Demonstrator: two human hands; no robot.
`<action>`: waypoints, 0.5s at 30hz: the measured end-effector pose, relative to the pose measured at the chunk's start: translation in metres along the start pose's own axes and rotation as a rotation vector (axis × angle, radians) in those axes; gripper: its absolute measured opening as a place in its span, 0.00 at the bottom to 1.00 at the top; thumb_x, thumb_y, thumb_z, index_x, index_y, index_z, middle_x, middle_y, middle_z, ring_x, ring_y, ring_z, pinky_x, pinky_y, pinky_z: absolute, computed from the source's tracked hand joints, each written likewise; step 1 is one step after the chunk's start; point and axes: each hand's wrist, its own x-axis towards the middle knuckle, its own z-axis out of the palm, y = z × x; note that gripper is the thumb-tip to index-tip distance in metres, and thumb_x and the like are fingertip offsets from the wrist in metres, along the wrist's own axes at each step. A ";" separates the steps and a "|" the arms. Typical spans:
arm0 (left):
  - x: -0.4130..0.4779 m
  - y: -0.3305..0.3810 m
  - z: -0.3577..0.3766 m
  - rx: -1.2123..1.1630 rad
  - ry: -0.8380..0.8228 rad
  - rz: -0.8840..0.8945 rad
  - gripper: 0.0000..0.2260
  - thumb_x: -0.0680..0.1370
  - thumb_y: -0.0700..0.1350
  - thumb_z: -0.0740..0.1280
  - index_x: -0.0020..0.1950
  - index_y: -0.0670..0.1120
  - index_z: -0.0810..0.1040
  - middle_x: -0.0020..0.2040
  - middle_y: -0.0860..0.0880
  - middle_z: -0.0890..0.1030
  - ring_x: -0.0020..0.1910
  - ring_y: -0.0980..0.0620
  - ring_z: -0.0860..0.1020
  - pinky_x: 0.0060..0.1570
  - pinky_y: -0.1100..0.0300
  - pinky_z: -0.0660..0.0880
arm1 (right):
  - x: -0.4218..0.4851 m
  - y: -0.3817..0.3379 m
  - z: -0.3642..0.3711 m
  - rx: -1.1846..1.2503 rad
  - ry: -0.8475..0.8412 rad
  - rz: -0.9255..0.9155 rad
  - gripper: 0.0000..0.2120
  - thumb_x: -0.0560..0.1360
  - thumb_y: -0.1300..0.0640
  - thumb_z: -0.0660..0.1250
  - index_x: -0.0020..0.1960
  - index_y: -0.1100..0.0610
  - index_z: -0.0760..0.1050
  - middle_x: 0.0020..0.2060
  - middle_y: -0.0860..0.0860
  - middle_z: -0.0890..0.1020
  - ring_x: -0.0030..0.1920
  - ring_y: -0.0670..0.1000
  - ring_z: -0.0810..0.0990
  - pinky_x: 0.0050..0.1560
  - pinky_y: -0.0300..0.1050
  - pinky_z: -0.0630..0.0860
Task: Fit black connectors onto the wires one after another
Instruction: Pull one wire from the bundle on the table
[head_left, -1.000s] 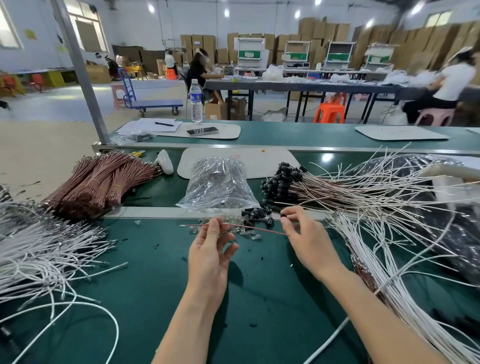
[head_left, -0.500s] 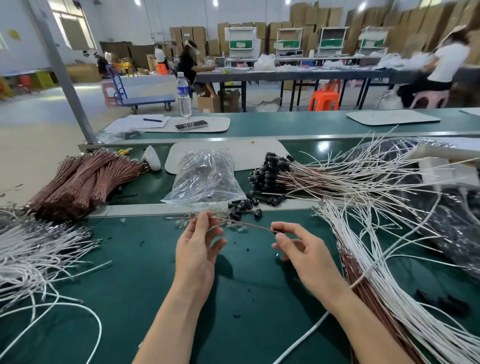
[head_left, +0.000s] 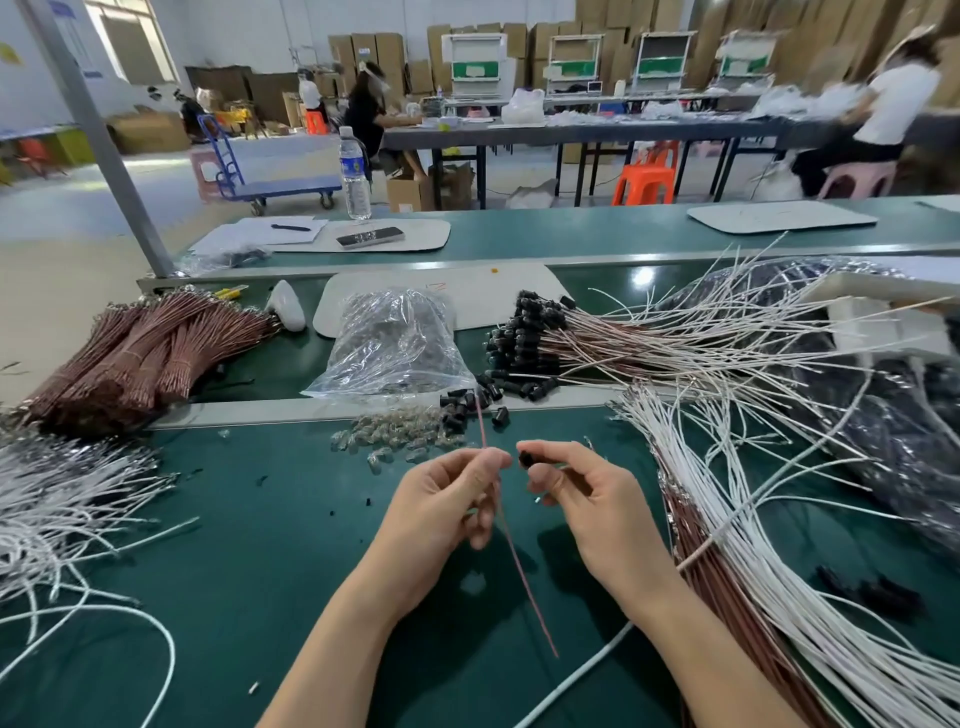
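fitting nears: left hand (head_left: 441, 501) pinches thin reddish-brown wire (head_left: 519, 566), now turned lengthwise; right hand (head_left: 589, 501) pinches small black plastic connector (head_left: 525, 459).

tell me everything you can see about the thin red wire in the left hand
The thin reddish-brown wire is a single, nearly straight strand with a smooth coat. The left hand pinches it near its upper part; it slants steeply, both ends free, the lower over the green mat. The right hand holds a black connector just beside it, not on it.
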 end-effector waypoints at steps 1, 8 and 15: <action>0.000 -0.001 -0.001 0.009 0.004 0.011 0.11 0.72 0.53 0.74 0.46 0.46 0.86 0.35 0.48 0.76 0.26 0.55 0.71 0.24 0.64 0.68 | -0.001 0.000 0.001 -0.020 -0.014 -0.003 0.15 0.80 0.63 0.68 0.57 0.43 0.82 0.44 0.38 0.85 0.48 0.41 0.83 0.50 0.32 0.77; -0.002 0.000 0.002 0.156 0.014 0.039 0.08 0.74 0.53 0.72 0.43 0.50 0.85 0.35 0.48 0.78 0.27 0.53 0.73 0.26 0.63 0.70 | -0.001 -0.003 0.003 -0.080 -0.031 -0.051 0.17 0.77 0.65 0.71 0.58 0.46 0.83 0.49 0.36 0.85 0.52 0.37 0.82 0.53 0.27 0.73; -0.002 -0.002 0.005 0.315 0.079 0.082 0.08 0.82 0.45 0.66 0.44 0.46 0.81 0.31 0.49 0.79 0.26 0.52 0.75 0.28 0.64 0.72 | -0.002 -0.002 0.003 -0.228 0.019 -0.111 0.10 0.76 0.57 0.74 0.54 0.45 0.83 0.48 0.35 0.84 0.49 0.40 0.83 0.50 0.26 0.72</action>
